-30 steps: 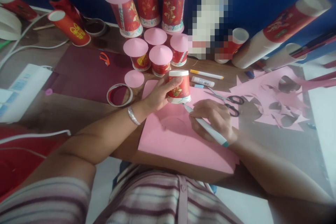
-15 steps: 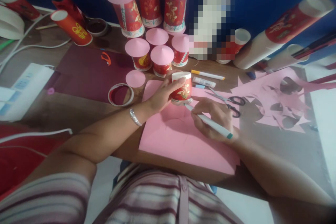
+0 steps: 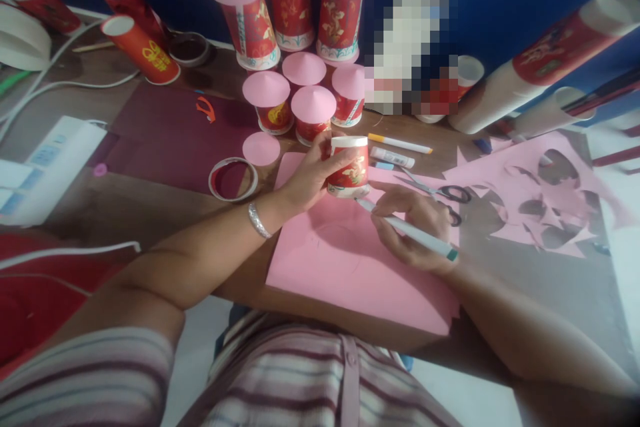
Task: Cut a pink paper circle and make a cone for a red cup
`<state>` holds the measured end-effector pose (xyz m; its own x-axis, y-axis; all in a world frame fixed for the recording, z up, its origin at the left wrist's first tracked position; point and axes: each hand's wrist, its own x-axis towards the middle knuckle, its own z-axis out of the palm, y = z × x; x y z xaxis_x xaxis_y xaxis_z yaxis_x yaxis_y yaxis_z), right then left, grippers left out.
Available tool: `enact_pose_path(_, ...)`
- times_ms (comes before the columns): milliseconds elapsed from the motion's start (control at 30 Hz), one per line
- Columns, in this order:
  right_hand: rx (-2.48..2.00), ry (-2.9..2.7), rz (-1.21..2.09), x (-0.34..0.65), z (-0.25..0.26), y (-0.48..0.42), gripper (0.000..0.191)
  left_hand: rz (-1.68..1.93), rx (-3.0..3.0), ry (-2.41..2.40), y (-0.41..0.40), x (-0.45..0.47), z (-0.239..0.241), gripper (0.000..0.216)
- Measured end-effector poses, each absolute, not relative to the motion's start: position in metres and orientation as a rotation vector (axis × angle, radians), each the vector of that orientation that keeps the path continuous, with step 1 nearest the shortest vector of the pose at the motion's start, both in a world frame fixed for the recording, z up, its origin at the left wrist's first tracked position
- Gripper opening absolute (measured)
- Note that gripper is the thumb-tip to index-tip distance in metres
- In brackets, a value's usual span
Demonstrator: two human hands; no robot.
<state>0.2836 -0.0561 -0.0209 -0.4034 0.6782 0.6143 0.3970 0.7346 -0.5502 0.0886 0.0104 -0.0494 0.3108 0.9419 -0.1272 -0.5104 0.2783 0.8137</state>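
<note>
My left hand [image 3: 313,177] is closed round a red paper cup [image 3: 351,167] that stands upside down on a pink paper sheet [image 3: 350,267]. My right hand [image 3: 413,227] grips a white pen [image 3: 415,232] whose tip touches the paper at the cup's rim. A faint drawn circle shows on the pink sheet just below the cup. A silver bracelet is on my left wrist.
Behind stand several red cups with pink cone lids [image 3: 313,107], a loose pink paper disc [image 3: 261,148], a tape roll [image 3: 233,179], scissors [image 3: 447,195], a glue stick [image 3: 393,157], another pen [image 3: 400,143], cut pink scraps [image 3: 540,200], stacked cups [image 3: 545,57] and a white power strip [image 3: 55,160].
The cup stays under my left hand while my right hand has slid the pen tip a little round the cup's rim. The view has shifted slightly.
</note>
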Motion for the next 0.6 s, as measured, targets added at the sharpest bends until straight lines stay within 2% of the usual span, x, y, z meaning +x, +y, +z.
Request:
enact_pose_path(267, -0.705, -2.050, 0.167, 0.2806, -0.0248, -0.0518, 0.030, 1.067, 0.680, 0.653, 0.0143, 0.0881, -0.0518, 0.029)
enact_pose_path(600, -0.749, -2.067, 0.041, 0.2788, -0.0233, -0.0514, 0.024, 1.072, 0.723, 0.673, 0.0119, 0.0871, -0.0499, 0.028)
